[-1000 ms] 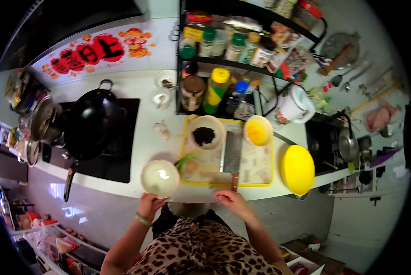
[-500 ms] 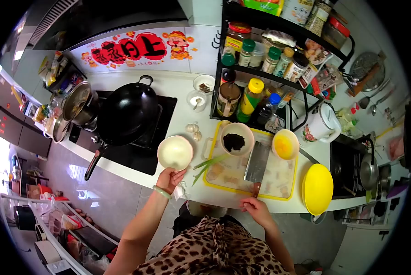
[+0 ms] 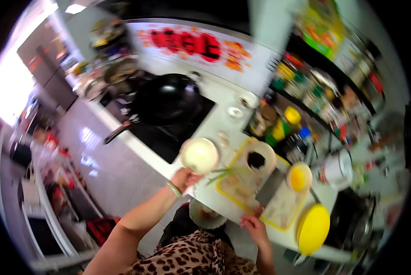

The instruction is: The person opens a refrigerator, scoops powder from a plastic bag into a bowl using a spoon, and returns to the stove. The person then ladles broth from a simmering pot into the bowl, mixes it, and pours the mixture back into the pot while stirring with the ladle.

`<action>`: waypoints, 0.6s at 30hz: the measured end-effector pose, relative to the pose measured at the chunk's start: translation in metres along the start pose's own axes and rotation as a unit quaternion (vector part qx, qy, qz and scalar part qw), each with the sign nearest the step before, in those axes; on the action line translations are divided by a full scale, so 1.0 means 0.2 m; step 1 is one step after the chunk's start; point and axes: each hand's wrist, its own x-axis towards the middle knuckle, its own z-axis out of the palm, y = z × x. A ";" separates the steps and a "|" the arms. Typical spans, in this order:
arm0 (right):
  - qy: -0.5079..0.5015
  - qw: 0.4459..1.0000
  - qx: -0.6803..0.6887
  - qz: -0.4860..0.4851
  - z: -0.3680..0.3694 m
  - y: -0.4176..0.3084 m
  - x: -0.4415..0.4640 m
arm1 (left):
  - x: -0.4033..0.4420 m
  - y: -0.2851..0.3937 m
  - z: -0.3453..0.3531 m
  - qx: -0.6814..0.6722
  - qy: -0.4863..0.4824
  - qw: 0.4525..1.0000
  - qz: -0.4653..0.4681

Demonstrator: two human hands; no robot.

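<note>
In the head view my left hand (image 3: 185, 178), a pale bangle on its wrist, grips the near rim of a white bowl (image 3: 199, 156) above the counter edge. The bowl looks hollow and pale inside; blur hides any contents. Just past the near edge of the cutting board, my right hand (image 3: 255, 228) is loosely curled with fingers apart, close to the handle of a cleaver (image 3: 269, 187). That cleaver lies on the yellow-edged cutting board (image 3: 283, 217). Green onion stalks (image 3: 224, 173) lie at the board's left side.
A black wok (image 3: 169, 98) stands on the stove. On the board are a bowl of dark food (image 3: 257, 159) and one of yellow egg (image 3: 299, 178). A yellow basin (image 3: 313, 229) sits at the right, by the sink. The spice rack (image 3: 315, 78) stands behind.
The camera has turned and tilted left, so the scene slants and blurs. My left hand still holds the bowl; my right hand stays near the cleaver handle.
</note>
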 end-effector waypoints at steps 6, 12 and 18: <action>-0.106 0.994 -0.022 0.009 0.23 -0.18 0.27 | -0.48 -0.07 -0.02 -0.088 0.004 0.996 -0.027; -0.115 0.989 0.079 0.038 0.70 -0.27 0.34 | -0.71 -0.09 -0.18 -0.033 0.002 0.999 -0.022; -0.073 0.983 0.143 0.093 1.11 -0.17 0.28 | -0.79 -0.25 -0.60 0.000 -0.033 0.999 -0.043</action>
